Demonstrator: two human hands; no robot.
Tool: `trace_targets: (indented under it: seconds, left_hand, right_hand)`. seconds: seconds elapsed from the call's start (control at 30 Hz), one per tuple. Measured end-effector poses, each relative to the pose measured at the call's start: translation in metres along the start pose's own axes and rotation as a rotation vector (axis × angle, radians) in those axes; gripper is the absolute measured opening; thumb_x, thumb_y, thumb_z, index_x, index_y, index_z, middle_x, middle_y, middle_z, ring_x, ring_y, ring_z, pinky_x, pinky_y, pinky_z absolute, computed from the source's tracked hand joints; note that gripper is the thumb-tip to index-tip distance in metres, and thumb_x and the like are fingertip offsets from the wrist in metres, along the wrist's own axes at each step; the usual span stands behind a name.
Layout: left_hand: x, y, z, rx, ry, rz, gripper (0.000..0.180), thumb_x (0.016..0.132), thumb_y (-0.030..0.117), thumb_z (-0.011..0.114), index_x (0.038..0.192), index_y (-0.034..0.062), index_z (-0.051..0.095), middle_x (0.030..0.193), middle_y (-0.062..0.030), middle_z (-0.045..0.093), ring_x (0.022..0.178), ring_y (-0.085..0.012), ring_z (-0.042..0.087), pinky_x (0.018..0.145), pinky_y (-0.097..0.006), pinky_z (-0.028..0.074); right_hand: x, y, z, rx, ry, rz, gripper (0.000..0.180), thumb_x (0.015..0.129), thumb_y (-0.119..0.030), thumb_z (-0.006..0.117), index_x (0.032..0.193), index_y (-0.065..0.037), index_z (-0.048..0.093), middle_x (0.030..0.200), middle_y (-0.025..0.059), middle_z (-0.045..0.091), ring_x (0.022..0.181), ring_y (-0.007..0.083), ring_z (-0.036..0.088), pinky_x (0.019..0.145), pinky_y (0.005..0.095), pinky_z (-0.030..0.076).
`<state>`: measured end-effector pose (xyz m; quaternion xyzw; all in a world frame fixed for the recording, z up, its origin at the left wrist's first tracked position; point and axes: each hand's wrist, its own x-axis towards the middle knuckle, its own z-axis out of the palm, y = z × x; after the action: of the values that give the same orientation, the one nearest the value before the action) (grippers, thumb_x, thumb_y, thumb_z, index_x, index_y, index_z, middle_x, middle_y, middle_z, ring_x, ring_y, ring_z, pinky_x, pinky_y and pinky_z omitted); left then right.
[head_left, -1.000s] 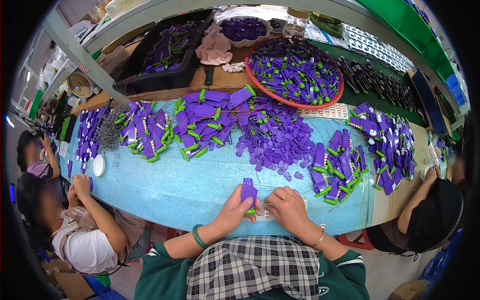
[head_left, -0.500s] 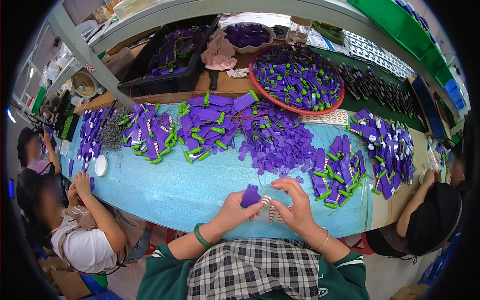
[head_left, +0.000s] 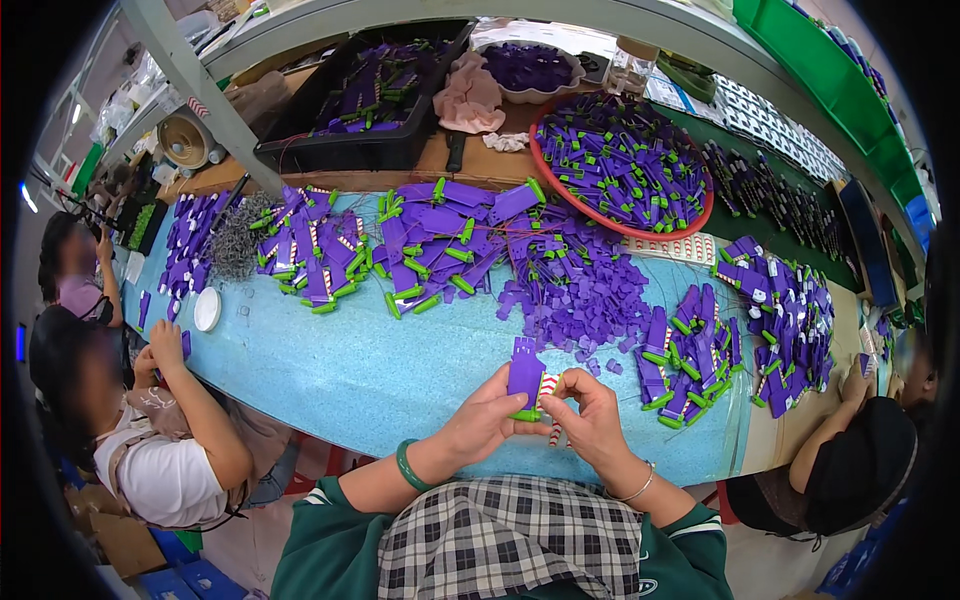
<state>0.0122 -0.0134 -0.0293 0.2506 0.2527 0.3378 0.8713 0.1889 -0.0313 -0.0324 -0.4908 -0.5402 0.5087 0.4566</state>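
Just above my lap, my left hand (head_left: 480,412) is closed on a flat purple piece (head_left: 523,368), thumb across its lower part. A bright green end (head_left: 525,414) shows at the bottom of this piece. Close on its right, my right hand (head_left: 592,415) is pinched at a strip with red and white stripes (head_left: 548,384), which stands against the purple piece's edge. More striped strip hangs below the fingertips. Exactly how the strip meets the piece is partly hidden by the fingers.
Ahead on the blue tabletop (head_left: 350,350) lie a pile of small purple tabs (head_left: 590,300) and heaps of purple pieces with green ends (head_left: 695,355). Behind stand a heaped red basket (head_left: 712,205) and black tray (head_left: 340,165). A metal shelf frame crosses overhead. People sit at both sides.
The purple piece has turned upright, its green end now showing. My right hand's spread fingers have closed in beside it at the striped strip. The whole view has shifted slightly.
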Motion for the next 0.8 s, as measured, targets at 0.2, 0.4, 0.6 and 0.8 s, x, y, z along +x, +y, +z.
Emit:
trace_targets:
  seconds: [0.2, 0.4, 0.6, 0.8]
  left_hand:
    - [0.0006, -0.0004, 0.0022, 0.01, -0.019, 0.008, 0.039, 0.096, 0.01, 0.041, 0.133, 0.0083, 0.033, 0.126, -0.0108, 0.046, 0.116, -0.0214, 0.051, 0.092, -0.042, 0.051]
    - [0.0005, -0.0033, 0.0016, 0.023, -0.019, 0.023, 0.039, 0.094, 0.009, 0.041, 0.132, 0.0079, 0.033, 0.127, -0.0108, 0.046, 0.116, -0.0215, 0.051, 0.091, -0.042, 0.052]
    - [0.0015, -0.0052, 0.0045, 0.157, 0.009, 0.048, 0.041, 0.09, -0.002, 0.044, 0.129, 0.0043, 0.036, 0.122, -0.011, 0.05, 0.116, -0.0239, 0.053, 0.092, -0.043, 0.052]
    - [0.0005, -0.007, 0.0079, 0.363, 0.031, 0.054, 0.032, 0.094, 0.004, 0.048, 0.125, 0.003, 0.039, 0.118, -0.009, 0.051, 0.107, -0.0187, 0.056, 0.087, -0.037, 0.056]
  right_hand:
    - [0.0007, 0.004, 0.0001, -0.018, 0.009, 0.006, 0.011, 0.081, -0.004, 0.068, 0.081, -0.002, 0.057, 0.079, 0.0008, 0.058, 0.075, 0.0082, 0.052, 0.071, 0.0236, 0.044]
    - [-0.0001, 0.0064, 0.0005, -0.067, 0.017, -0.018, 0.012, 0.081, -0.003, 0.069, 0.08, -0.002, 0.057, 0.078, 0.0012, 0.058, 0.074, 0.008, 0.052, 0.07, 0.0235, 0.043]
    - [-0.0027, 0.0076, -0.0002, -0.093, 0.014, -0.029, 0.011, 0.081, -0.002, 0.068, 0.081, -0.002, 0.057, 0.078, 0.0019, 0.058, 0.073, 0.008, 0.052, 0.068, 0.0234, 0.043]
    - [-0.0058, 0.0061, -0.0015, -0.165, 0.077, -0.102, 0.012, 0.079, -0.004, 0.069, 0.075, -0.002, 0.058, 0.075, 0.004, 0.059, 0.068, 0.0107, 0.052, 0.06, 0.0263, 0.042]
